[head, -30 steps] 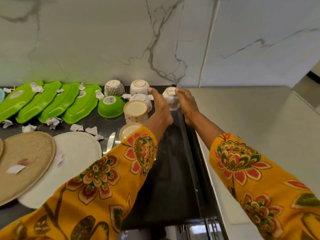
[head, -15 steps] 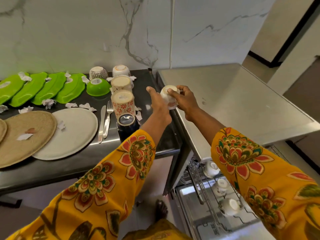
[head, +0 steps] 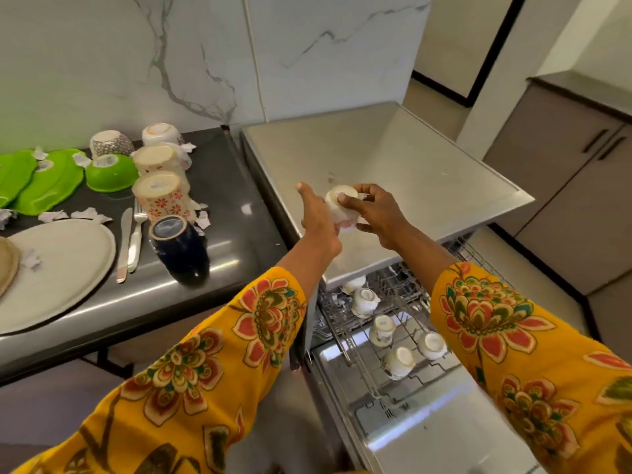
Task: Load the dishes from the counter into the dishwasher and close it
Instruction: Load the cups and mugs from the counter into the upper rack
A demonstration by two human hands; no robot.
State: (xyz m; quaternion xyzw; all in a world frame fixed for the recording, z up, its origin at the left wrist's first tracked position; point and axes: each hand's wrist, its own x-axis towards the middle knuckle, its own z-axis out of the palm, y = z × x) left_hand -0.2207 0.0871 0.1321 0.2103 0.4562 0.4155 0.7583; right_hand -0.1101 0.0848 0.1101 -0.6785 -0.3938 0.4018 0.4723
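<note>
1. The right hand [head: 372,213] pinches a small white cup [head: 340,208] between thumb and curled fingers. The cup is held base-up above the steel top of the dishwasher [head: 393,172], presumably so that it goes into the rack already inverted to drain.
2. The left hand [head: 318,220] lies against the cup's left side with fingers extended; it appears to steady the cup, not to grip it. A scrap of white paper seems caught under the cup; this cannot be confirmed.
3. Below the dishwasher's top, its upper rack [head: 386,323] is pulled out. It carries several white cups [head: 398,362], all base-up, with free space beside them; this is judged the destination.
4. Left of the dishwasher, the dark counter [head: 239,213] holds inverted patterned mugs [head: 162,196], a dark blue mug [head: 179,248], a green bowl [head: 109,172], green plates [head: 44,181], a large white plate [head: 58,268] and cutlery [head: 131,237]. Loading is therefore judged well short of complete.
5. Against the view a second ago: the cup was then at the counter's back edge; it now hangs over the dishwasher, and the open rack is in sight.
</note>
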